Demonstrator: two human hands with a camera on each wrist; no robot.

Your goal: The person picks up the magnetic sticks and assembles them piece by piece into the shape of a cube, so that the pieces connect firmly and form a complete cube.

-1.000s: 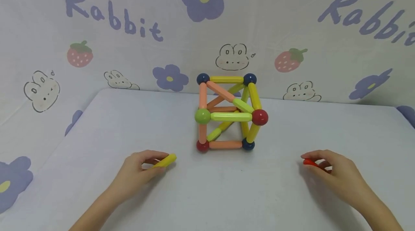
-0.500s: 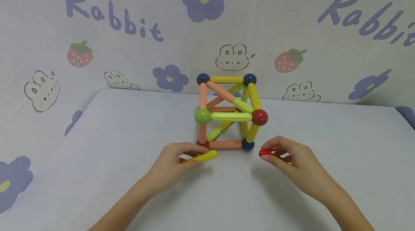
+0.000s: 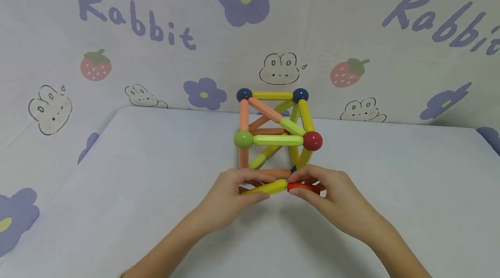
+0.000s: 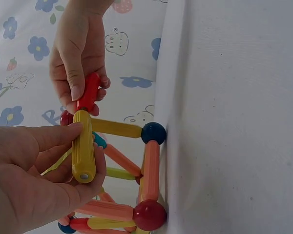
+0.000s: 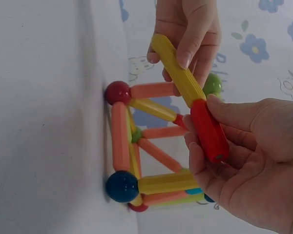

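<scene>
My left hand [image 3: 228, 195] pinches a yellow magnetic stick [image 3: 271, 187] between thumb and fingers. In my right hand [image 3: 337, 193] a shorter red magnetic stick [image 3: 304, 188] is pinched the same way. The wrist views show the ends of the yellow stick [image 4: 83, 151] and the red stick [image 5: 208, 131] meeting, roughly in line. Just behind both hands stands a cube-like frame of magnetic sticks and balls. Its green ball [image 3: 244, 140] and red ball [image 3: 313, 141] face me, joined by a lime stick [image 3: 278, 140]. My hands hide its lower front corners in the head view.
The frame stands on a white-covered table [image 3: 156, 148]. Dark blue balls [image 3: 244, 95] top its rear corners, and diagonal sticks [image 3: 265, 109] cross its faces. A printed cloth [image 3: 156, 65] with rabbits, flowers and strawberries hangs behind.
Both hands have moved inward from the two sides to in front of the frame. The yellow and red sticks, held apart before, now meet end to end. The frame stays put.
</scene>
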